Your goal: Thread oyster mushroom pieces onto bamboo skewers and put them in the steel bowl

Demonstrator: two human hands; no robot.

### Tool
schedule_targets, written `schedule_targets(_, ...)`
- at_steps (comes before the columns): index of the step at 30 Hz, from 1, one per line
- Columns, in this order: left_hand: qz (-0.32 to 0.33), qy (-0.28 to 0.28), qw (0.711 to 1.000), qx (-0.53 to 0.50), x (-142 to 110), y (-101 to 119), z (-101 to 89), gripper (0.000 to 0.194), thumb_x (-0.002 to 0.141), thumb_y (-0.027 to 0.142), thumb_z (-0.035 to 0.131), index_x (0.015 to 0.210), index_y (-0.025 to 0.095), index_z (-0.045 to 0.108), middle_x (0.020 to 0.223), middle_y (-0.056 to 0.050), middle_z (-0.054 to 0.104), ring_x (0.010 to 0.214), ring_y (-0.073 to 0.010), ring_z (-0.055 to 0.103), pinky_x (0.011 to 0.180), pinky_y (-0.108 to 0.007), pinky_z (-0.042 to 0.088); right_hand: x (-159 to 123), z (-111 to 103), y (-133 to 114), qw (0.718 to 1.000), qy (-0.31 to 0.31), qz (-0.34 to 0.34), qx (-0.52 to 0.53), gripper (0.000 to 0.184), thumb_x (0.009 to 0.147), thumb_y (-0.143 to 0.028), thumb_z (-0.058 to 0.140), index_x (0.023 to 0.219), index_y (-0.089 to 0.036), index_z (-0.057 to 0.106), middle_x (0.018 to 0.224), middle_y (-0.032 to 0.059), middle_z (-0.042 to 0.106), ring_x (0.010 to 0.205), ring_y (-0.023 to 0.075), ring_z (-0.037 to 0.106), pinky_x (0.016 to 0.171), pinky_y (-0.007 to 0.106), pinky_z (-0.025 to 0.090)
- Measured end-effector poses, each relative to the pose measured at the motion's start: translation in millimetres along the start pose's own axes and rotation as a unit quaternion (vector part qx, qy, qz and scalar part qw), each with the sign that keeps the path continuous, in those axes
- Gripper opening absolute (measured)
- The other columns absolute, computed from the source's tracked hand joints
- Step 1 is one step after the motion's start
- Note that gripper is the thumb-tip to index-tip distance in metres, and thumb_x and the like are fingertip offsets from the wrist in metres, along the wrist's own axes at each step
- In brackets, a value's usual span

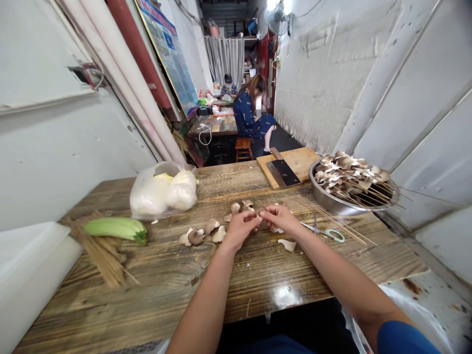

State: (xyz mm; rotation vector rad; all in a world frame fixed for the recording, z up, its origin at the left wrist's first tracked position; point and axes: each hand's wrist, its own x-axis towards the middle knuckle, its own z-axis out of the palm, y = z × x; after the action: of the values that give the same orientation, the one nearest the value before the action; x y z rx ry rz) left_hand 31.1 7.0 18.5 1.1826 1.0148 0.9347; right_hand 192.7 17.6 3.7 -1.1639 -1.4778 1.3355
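My left hand and my right hand meet over the middle of the wooden table, fingers pinched together around a small mushroom piece. Loose mushroom slices lie to the left of my hands, more slices lie just beyond them, and one slice lies near my right wrist. Bare bamboo skewers lie to the right, beside small scissors. A metal bowl at the right holds several skewered mushrooms.
A cutting board with a cleaver sits at the far edge. A plastic bag of white vegetables, a green vegetable and a skewer bundle lie at left. Two people sit at tables far down the aisle.
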Motion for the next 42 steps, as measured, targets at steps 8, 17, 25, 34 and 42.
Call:
schedule_targets(8,-0.041,0.041,0.983,-0.174,3,-6,9.5,0.037,0.054,0.027,0.078,0.083,0.012,0.060,0.077,-0.005,0.065,0.069,-0.0120,0.062,0.073,-0.029,0.050,0,5,-4,0.998,0.057,-0.028,0.012,0.029,0.066,-0.041,0.065,0.076,-0.013,0.062,0.059,-0.0022,0.058,0.049,0.0072,0.047,0.046,0.019,0.037)
schedule_targets(17,-0.004,0.104,0.992,-0.075,3,-6,11.9,0.032,0.055,0.029,0.074,0.077,0.010,0.063,0.063,0.000,0.062,0.052,-0.0080,0.055,0.055,-0.022,0.046,2,4,-2,0.995,0.032,-0.076,-0.062,0.019,0.068,-0.033,0.059,0.068,-0.014,0.060,0.061,-0.0022,0.056,0.055,0.0092,0.048,0.055,0.021,0.038)
schedule_targets(25,0.011,0.072,0.997,-0.024,4,-10,10.0,0.024,0.055,0.026,0.070,0.073,0.011,0.063,0.060,0.001,0.060,0.052,-0.0090,0.053,0.057,-0.024,0.045,2,3,3,0.994,0.041,-0.060,-0.083,0.015,0.063,-0.028,0.060,0.063,-0.013,0.057,0.055,-0.0045,0.049,0.050,0.0067,0.041,0.047,0.018,0.031)
schedule_targets(34,0.010,0.018,1.000,-0.004,2,-10,6.6,0.013,0.058,0.021,0.065,0.066,0.012,0.061,0.054,0.002,0.057,0.050,-0.0080,0.050,0.052,-0.020,0.041,-5,12,-1,0.997,0.051,-0.023,-0.054,0.011,0.058,-0.019,0.057,0.053,-0.015,0.049,0.046,-0.0074,0.043,0.041,0.0040,0.035,0.039,0.016,0.025)
schedule_targets(42,0.042,0.075,0.996,0.003,4,-6,1.3,0.024,0.060,0.032,0.069,0.072,0.012,0.063,0.062,0.001,0.059,0.056,-0.0094,0.052,0.057,-0.023,0.042,2,-23,-10,0.969,0.160,-0.030,-0.185,0.018,0.063,-0.029,0.056,0.052,-0.017,0.047,0.047,-0.0054,0.046,0.043,0.0070,0.041,0.044,0.019,0.028)
